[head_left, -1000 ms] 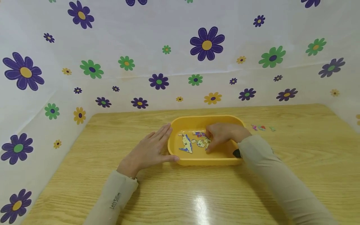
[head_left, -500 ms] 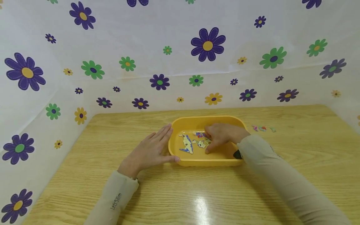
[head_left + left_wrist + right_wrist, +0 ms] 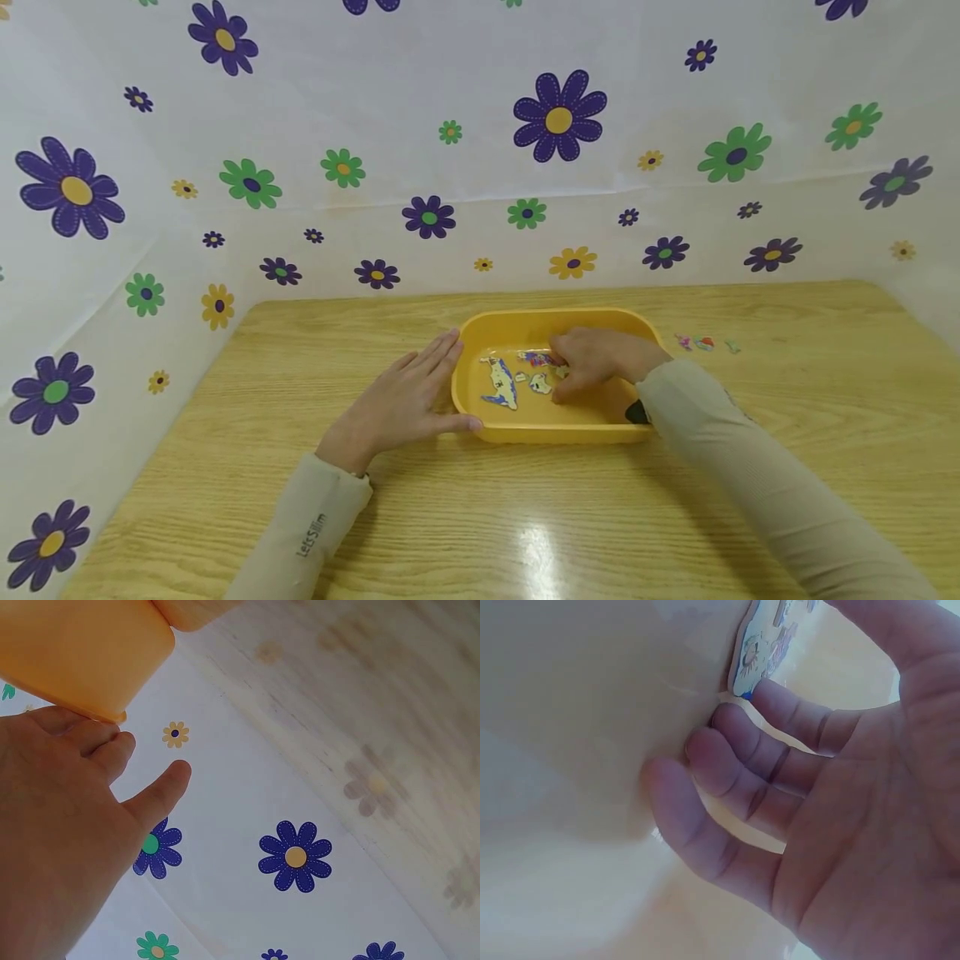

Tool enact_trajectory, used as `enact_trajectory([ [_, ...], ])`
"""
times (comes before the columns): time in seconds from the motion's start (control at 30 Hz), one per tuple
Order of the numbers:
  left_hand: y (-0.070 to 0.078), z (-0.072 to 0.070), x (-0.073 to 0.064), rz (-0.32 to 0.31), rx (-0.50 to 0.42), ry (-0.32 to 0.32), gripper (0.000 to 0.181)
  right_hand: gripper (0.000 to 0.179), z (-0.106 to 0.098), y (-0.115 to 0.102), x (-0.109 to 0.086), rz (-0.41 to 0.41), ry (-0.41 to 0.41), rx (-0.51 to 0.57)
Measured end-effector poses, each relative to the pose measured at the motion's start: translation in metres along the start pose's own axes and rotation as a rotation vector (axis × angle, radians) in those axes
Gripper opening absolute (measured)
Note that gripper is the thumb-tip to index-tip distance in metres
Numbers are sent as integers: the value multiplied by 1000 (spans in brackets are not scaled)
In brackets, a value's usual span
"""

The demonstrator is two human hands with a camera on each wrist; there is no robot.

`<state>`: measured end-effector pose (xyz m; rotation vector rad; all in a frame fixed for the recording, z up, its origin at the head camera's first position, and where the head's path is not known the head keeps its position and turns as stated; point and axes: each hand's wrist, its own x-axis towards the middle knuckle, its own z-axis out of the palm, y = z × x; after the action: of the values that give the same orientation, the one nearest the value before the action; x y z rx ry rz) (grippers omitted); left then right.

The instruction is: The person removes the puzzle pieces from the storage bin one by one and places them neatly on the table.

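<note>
Left hand [image 3: 397,410] loose against bin [image 3: 562,434]. Right hand [image 3: 603,358] inside, fingers bent at flat pieces [image 3: 501,385] on its floor; grip can't be told. Likely step: handling one; next calls for firm pinch.

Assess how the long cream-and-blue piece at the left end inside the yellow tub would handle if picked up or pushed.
The long cream-and-blue piece would probably be light and fairly stiff: it looks thin, with no visible curl. Lying flat in the yellow tub, it seems unlikely to roll. The tub looks shiny inside, so a push might slide it.
</note>
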<state>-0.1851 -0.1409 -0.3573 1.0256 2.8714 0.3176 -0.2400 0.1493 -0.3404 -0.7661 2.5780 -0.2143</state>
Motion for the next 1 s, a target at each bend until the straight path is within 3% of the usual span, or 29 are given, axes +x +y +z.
enact_trajectory([
  [0.3, 0, -2, 1, -3, 5, 3, 105, 38, -4, 1, -1, -7, 2, 111],
  [0.5, -1, -2, -1, 10, -7, 2, 108, 41, -6, 3, -3, -34, 55, 158],
  [0.73, -3, 0, -1, 15, -10, 12, 113, 36, -11, 7, -6, -127, 144, 167],
  [1.0, -1, 1, 0, 20, -3, 19, 110, 37, -20, 13, -10, -167, 173, 171],
])
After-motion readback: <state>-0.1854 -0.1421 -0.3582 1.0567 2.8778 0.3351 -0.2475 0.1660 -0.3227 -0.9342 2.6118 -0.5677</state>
